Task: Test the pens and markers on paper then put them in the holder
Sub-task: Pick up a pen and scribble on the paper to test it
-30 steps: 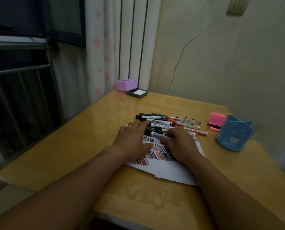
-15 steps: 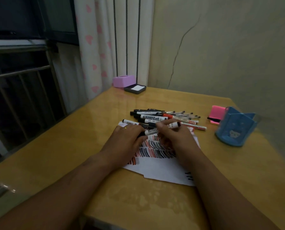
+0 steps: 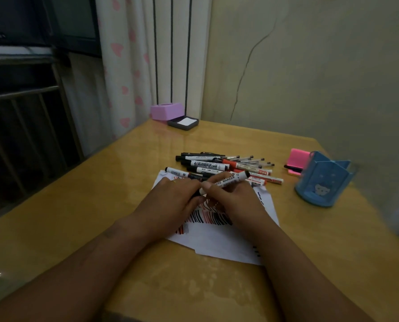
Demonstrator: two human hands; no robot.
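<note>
My right hand [image 3: 234,196] grips a white whiteboard marker [image 3: 228,180] by its barrel, just above the paper, its far end pointing up and to the right. My left hand [image 3: 173,202] pinches the marker's black cap at the near end, between the two hands. Under both hands lies a white paper [image 3: 226,242] covered with black and red test strokes. A pile of pens and markers [image 3: 219,165] lies just beyond the paper. The blue pen holder [image 3: 321,180] stands to the right, apart from both hands.
A pink sticky-note pad [image 3: 297,159] lies behind the holder. A pink box [image 3: 166,111] and a dark tray with a white pad [image 3: 183,123] sit at the table's far corner. The wall is to the right, a curtain and window bars to the left.
My right hand has lifted one marker out of the pile and brought it over the paper. My left hand moved from the pile onto the marker's cap end.
</note>
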